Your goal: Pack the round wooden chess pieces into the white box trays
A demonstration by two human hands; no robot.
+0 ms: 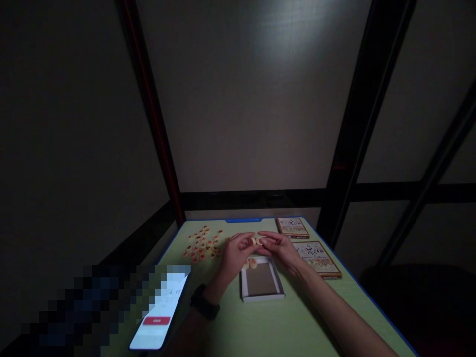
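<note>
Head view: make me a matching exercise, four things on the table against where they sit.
Things:
1 phone
2 loose pieces
3 white box
4 printed boards

Places:
a right side of the table
b near left, screen lit
c far left, scattered
d centre, open, just below left hand and right hand, which pinch the held pieces

Pairs: 1-b, 2-c, 3-d, 4-a

Your table point(260, 327) looks matt green, the pale pieces point(201, 245) look like smooth wood, the shallow box point(262, 281) is plain cardboard, your phone point(163, 300) screen glossy glass.
</note>
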